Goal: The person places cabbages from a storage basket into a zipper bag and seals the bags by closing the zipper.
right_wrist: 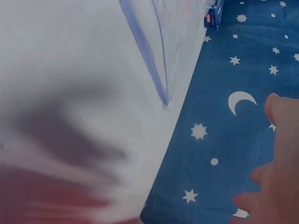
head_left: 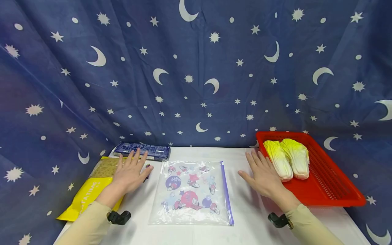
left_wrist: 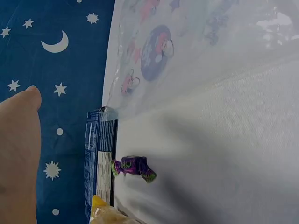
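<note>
My left hand (head_left: 128,173) hovers with spread fingers over the table's left side, overlapping a yellow pasta bag (head_left: 87,194) in the head view. Partly hidden by that hand is a purple-and-green wrapped candy (left_wrist: 133,166), which the left wrist view shows whole. My right hand (head_left: 264,175) is held out flat, fingers straight, just left of a red plastic basket (head_left: 318,192). Neither hand holds anything. Between them a clear zip bag (head_left: 190,190) with cartoon prints lies flat, its purple zip edge toward the right hand.
Two napa cabbages, one on the left (head_left: 278,160) and one on the right (head_left: 296,158), lie side by side in the basket. A dark blue packet (head_left: 153,152) sits at the back left. A blue star-and-moon curtain (head_left: 196,68) hangs right behind the white table (head_left: 242,217).
</note>
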### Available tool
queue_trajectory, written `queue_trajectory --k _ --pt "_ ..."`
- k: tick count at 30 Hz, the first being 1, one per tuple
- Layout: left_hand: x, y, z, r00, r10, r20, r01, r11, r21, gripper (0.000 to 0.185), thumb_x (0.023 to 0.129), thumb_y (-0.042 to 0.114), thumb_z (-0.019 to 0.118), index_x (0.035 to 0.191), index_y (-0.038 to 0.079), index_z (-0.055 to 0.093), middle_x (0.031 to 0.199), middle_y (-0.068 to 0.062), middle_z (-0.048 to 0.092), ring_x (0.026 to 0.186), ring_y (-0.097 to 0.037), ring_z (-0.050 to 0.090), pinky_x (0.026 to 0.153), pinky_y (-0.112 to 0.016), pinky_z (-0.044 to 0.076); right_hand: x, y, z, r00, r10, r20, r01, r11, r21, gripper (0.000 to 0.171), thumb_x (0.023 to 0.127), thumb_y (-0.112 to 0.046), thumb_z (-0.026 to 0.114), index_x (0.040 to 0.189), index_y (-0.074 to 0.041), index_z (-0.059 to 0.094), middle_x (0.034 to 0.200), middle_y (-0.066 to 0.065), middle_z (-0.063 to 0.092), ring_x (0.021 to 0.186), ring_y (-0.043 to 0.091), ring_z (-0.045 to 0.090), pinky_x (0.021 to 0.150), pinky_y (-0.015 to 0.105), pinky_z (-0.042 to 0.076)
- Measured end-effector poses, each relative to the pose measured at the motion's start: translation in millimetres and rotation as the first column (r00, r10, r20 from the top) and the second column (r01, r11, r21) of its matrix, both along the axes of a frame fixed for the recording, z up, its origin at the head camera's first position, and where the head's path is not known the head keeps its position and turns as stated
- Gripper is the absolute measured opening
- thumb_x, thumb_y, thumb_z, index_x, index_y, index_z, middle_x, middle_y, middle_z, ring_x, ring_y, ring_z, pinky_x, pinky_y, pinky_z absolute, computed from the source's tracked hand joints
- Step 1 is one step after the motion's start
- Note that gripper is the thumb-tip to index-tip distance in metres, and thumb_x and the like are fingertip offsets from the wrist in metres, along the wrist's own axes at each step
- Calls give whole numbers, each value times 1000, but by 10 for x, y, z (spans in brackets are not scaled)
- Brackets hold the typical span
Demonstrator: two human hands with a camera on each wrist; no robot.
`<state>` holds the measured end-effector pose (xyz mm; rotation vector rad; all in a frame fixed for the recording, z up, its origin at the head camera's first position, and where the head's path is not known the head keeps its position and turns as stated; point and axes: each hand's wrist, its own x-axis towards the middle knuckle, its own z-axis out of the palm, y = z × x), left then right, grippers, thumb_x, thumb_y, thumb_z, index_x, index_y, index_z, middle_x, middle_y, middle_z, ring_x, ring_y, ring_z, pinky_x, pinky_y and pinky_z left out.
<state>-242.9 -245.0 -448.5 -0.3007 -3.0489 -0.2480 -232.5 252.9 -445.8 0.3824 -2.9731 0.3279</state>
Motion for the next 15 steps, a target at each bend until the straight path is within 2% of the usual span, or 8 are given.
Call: queue_trajectory --k 5,8,12,15 --pt "-2 99 35 1000 -23 -12 23 999 39 83 104 67 28 164 10 21 168 -24 5 153 -47 2 117 -68 -14 -8 -54 -14 1000 7 28 -5 996 -84 94 97 -67 52 164 -8 22 167 22 19 153 45 11 122 63 8" --pt "14 219 79 999 -52 -15 53 996 73 81 105 64 33 163 8 22 167 -25 9 153 -47 4 118 -69 -10 0 -102 -40 999 12 40 -6 989 -151 91 97 -64 54 163 -7 26 165 20 27 151 45 20 121 64 14" --pt "59 442 105 994 -104 -20 106 987 123 78 105 58 42 163 9 24 167 -24 11 153 -46 6 119 -68 -3 9 -173 -111 998 30 48 -16 966 -260 79 99 -48 63 159 -5 35 158 20 40 144 43 36 117 63 29" --pt "75 632 66 988 -153 -20 154 975 157 78 104 55 47 164 11 24 168 -21 12 154 -43 6 121 -66 -2 14 -221 -173 997 41 72 -15 945 -326 71 100 -36 66 157 -4 38 154 21 45 140 42 42 114 62 34"
